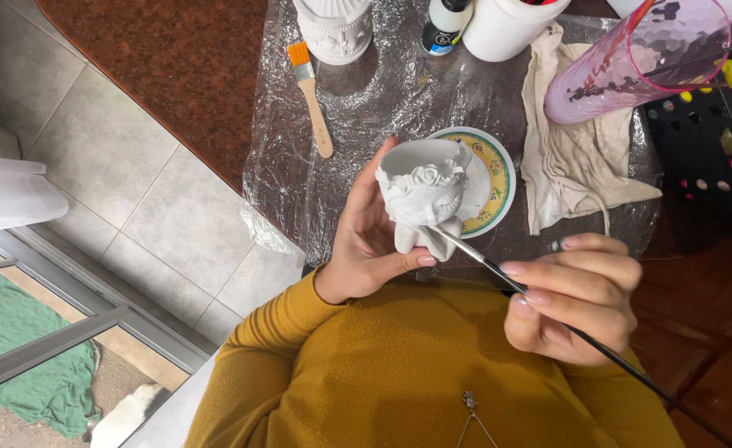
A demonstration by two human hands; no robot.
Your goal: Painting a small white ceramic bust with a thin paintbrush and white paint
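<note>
Crinkled clear plastic film point(366, 108) covers the dark table. Above its near edge, the left hand point(370, 241) is closed around a white plaster head-shaped pot with moulded roses point(422, 195). The right hand point(573, 294), to the right, pinches a thin black-handled paintbrush point(548, 311), its tip touching the pot's base. Just beyond lies a yellow-rimmed round saucer point(498, 178).

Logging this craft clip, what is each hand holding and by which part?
Left hand grips the white ceramic head-shaped planter by its back and base. Right hand pinches the thin black paintbrush mid-handle.
</note>
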